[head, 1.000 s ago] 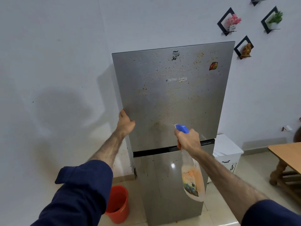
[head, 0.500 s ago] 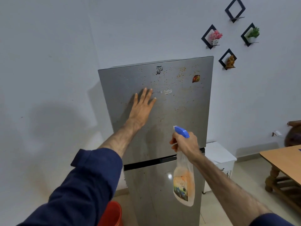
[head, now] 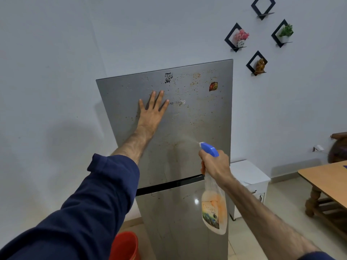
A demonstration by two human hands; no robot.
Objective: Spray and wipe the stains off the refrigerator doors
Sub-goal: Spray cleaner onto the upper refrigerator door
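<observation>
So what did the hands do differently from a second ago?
The left hand let go of the upper door's left edge and moved up onto its front, where it now presses flat with fingers spread. A faint mist now shows at the nozzle. The right hand grips the spray bottle as before, aimed at the door.

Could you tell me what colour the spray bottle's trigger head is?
Blue, seen in the head view: spray bottle.
</observation>
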